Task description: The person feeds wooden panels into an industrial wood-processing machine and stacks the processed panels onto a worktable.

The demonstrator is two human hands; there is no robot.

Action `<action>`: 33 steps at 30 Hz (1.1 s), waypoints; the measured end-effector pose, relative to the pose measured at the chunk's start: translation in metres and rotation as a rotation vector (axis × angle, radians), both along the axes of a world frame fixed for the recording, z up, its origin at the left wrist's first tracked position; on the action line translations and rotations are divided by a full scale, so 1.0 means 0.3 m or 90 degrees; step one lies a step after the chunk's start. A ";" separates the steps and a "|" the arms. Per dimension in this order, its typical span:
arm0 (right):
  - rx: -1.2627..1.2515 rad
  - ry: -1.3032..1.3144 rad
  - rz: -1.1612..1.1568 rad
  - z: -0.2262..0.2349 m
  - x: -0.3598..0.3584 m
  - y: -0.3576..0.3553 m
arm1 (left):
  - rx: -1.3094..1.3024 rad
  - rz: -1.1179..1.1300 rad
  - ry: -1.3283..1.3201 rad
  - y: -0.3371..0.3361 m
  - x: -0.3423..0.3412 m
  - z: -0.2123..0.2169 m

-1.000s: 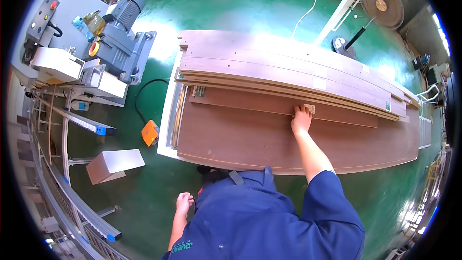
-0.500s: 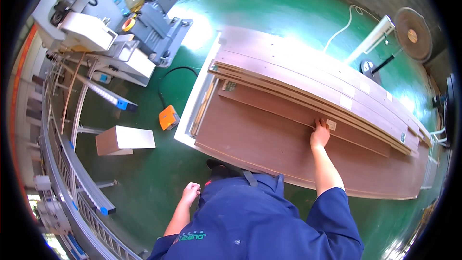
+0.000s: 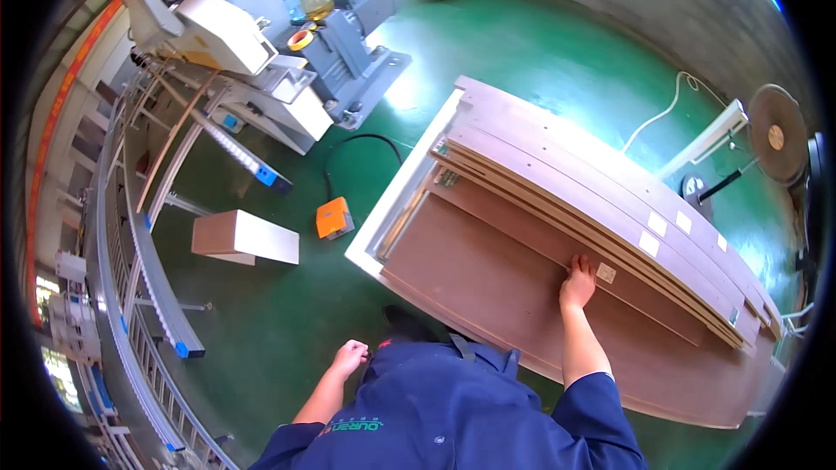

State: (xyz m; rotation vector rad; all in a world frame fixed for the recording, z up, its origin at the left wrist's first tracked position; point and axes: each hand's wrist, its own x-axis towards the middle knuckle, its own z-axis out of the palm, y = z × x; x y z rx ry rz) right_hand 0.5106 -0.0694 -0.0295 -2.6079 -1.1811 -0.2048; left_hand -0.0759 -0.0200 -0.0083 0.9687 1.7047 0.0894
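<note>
My right hand [image 3: 577,283] reaches out to a narrow brown board [image 3: 522,226], its fingers bent over the near edge beside a small white label [image 3: 605,273]. That board lies flat on a wide brown panel [image 3: 470,270]. Along the board's far side rises a stack of long brown boards [image 3: 549,161] with white labels and small holes on top. My left hand [image 3: 351,357] hangs low beside my body, fingers curled in, with nothing visible in it.
An orange box [image 3: 333,218] with a black cable lies on the green floor near a pale block [image 3: 248,237]. Roller conveyor rails [image 3: 144,270] curve along the left, below a grey machine with a motor [image 3: 366,0]. A round fan [image 3: 777,130] stands at the far right.
My view has turned, so the boards sit lower and farther right in the picture. The right hand stays at the narrow board's edge by the label; the left hand remains curled.
</note>
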 end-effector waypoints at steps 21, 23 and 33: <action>-0.196 0.070 -0.064 0.038 -0.004 0.029 | 0.045 0.176 0.016 -0.113 -0.358 -0.030; -0.176 0.083 -0.091 0.077 -0.059 0.070 | 0.051 0.256 -0.025 0.005 -0.414 -0.033; -0.032 0.196 0.217 0.136 -0.703 0.423 | 0.590 0.760 -0.670 1.508 -1.016 0.267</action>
